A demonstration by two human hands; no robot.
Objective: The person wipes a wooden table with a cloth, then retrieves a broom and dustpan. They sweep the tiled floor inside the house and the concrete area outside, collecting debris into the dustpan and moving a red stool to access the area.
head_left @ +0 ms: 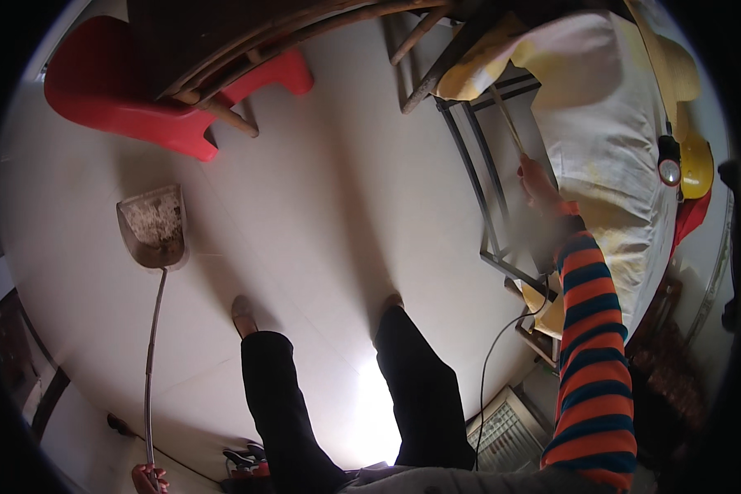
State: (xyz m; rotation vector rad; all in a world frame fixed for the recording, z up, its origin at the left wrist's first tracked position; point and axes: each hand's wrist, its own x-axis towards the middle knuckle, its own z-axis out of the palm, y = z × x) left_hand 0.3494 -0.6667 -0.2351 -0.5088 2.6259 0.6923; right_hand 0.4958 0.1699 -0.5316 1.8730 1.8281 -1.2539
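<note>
At the lower left edge, my left hand is closed around the long thin handle of a dustpan. The pan is grey with a dirt-stained inside and rests on the floor. On the right, my right hand grips a thin light-coloured stick, my arm stretched out in a striped sleeve. Its far end passes beneath a draped white and yellow cloth, so what is on that end is hidden. A dark metal frame stands beside that hand.
A red plastic chair and a dark wooden table are at the far left. A black cable hangs on the right near a slatted panel. A yellow helmet is at the far right; shoes lie behind my left leg.
</note>
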